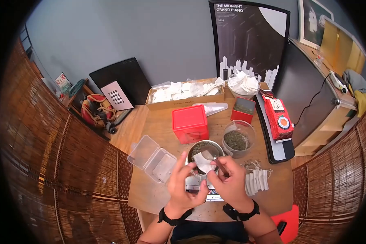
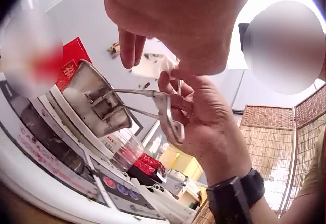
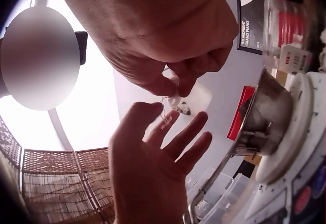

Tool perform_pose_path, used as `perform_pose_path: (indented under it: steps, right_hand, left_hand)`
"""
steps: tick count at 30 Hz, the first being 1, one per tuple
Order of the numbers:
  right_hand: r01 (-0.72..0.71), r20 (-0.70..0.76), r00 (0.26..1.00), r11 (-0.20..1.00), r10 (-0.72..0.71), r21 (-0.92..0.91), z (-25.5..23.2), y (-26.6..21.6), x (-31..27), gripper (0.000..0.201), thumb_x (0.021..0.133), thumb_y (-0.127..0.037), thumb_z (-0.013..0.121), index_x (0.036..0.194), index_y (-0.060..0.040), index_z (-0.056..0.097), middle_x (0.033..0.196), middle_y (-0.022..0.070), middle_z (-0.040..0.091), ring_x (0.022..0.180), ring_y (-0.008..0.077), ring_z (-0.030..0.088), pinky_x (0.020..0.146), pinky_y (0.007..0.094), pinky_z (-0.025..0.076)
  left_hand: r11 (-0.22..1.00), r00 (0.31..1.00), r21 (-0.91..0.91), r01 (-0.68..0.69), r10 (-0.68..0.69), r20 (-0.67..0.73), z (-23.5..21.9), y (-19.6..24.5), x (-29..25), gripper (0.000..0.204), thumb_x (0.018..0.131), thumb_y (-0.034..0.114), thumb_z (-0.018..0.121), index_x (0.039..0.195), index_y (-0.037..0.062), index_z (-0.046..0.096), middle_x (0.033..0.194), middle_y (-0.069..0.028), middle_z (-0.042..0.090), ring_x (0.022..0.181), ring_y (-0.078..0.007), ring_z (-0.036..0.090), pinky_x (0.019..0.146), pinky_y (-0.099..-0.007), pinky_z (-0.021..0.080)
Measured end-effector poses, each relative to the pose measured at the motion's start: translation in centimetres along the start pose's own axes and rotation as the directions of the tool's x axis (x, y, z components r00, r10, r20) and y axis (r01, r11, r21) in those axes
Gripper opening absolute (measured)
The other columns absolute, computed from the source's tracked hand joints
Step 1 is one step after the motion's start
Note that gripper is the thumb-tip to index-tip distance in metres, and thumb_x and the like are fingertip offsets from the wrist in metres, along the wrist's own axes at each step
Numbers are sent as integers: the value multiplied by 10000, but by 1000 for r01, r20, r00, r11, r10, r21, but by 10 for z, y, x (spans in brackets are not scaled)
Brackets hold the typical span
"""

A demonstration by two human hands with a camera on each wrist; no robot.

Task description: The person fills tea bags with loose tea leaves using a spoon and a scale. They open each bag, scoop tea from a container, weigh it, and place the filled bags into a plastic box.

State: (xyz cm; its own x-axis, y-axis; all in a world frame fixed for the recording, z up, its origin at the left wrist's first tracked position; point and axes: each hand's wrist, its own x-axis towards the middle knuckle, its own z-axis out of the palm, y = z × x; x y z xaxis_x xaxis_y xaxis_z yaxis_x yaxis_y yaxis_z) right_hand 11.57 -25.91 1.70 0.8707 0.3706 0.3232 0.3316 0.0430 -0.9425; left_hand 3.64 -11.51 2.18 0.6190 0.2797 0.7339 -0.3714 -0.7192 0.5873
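Note:
A small white drawstring tea bag [image 1: 204,162] with dark leaves in it is pinched between my right hand's [image 1: 230,181] thumb and fingers. My left hand [image 1: 186,189] is beside it, fingers spread and mostly straight, with thin string [image 3: 163,109] by the thumb and forefinger. Beneath the hands, a round metal bowl [image 1: 195,149] of dried leaves stands on a digital scale [image 1: 214,198]. Over the bowl shows a metal scoop [image 1: 210,152]; its brown handle [image 1: 223,166] runs toward my right hand and overlaps the fingers in the head view.
Around the bowl stand a red tin [image 1: 190,123], a clear tub of leaves [image 1: 236,140] and an open plastic box [image 1: 160,164]. Several filled white bags [image 1: 256,181] lie at the right. Behind are a carton of white bags [image 1: 186,100] and a small red leaf box [image 1: 243,110].

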Motion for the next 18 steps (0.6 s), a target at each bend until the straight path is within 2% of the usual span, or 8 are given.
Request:
perform_pose_path:
  steps: [2, 4, 5, 6, 8, 9, 15, 18]
  right_hand:
    - [-23, -59, 998, 996, 29, 88, 4, -2, 0, 248, 886, -17, 814, 1087, 0, 670, 749, -28, 622, 558, 17, 402, 506, 248, 317]
    - [-43, -112, 992, 984, 63, 176, 6, -3, 1, 213, 892, -25, 823, 1041, -5, 672, 736, -30, 610, 557, 17, 402, 506, 249, 317]
    - [-53, -124, 989, 976, 80, 210, 7, -2, 0, 195, 894, -29, 831, 1000, -8, 668, 736, -27, 610, 558, 13, 405, 507, 247, 315]
    - [-65, -133, 986, 968, 100, 243, 8, -1, -1, 186, 896, -32, 839, 958, -11, 664, 737, -25, 611, 559, 10, 408, 507, 245, 314]
    - [-85, -84, 991, 977, 104, 195, 4, 3, -4, 183, 891, -25, 842, 960, -10, 673, 743, -22, 617, 561, 5, 409, 506, 242, 309]
    - [-101, -45, 993, 984, 108, 144, 3, 5, -4, 181, 885, -18, 845, 963, -8, 681, 748, -19, 624, 564, 0, 410, 504, 238, 304]
    - [9, -7, 1000, 999, -9, 43, 4, -8, -1, 154, 885, -30, 844, 969, -13, 717, 793, -4, 672, 530, 11, 422, 476, 247, 311]
    - [-19, -17, 1000, 1000, 19, -2, 6, -4, -3, 159, 873, -40, 846, 956, -13, 713, 822, -2, 695, 517, 24, 431, 471, 249, 323]
  left_hand:
    - [996, 995, -72, 59, -64, -75, -1, 7, -14, 555, 831, -36, 821, 1330, -50, 579, 1376, -241, 591, 990, -255, 763, 740, -318, 651]
    - [987, 985, 28, 158, -160, 60, -8, 10, -20, 577, 826, 7, 892, 1313, -38, 587, 1200, -175, 614, 930, -199, 726, 718, -296, 645]
    - [929, 943, -168, 329, -313, 115, -4, 13, -22, 507, 850, 0, 903, 1297, -25, 663, 1160, -152, 659, 957, -184, 721, 722, -262, 604]
    - [929, 942, -164, 331, -316, 112, -1, 13, -20, 507, 850, 0, 903, 1297, -25, 663, 1160, -152, 659, 957, -184, 721, 722, -262, 604]
    - [745, 875, -464, 480, -446, 188, 3, 6, -17, 455, 913, -91, 812, 1346, -37, 681, 1147, -129, 674, 1010, -168, 710, 763, -262, 618]
    - [656, 852, -558, 508, -477, 215, 3, 3, -18, 419, 945, -117, 767, 1354, -45, 710, 1173, -119, 685, 1066, -165, 699, 789, -259, 622]
    - [579, 823, -616, 534, -522, 224, 1, -4, -14, 262, 986, -53, 761, 1247, -57, 772, 1192, -138, 711, 970, -175, 735, 800, -261, 625]
    - [656, 819, -512, 555, -538, 199, -1, 2, -7, 208, 989, -29, 764, 1193, -60, 790, 1111, -144, 752, 901, -173, 755, 776, -261, 614]
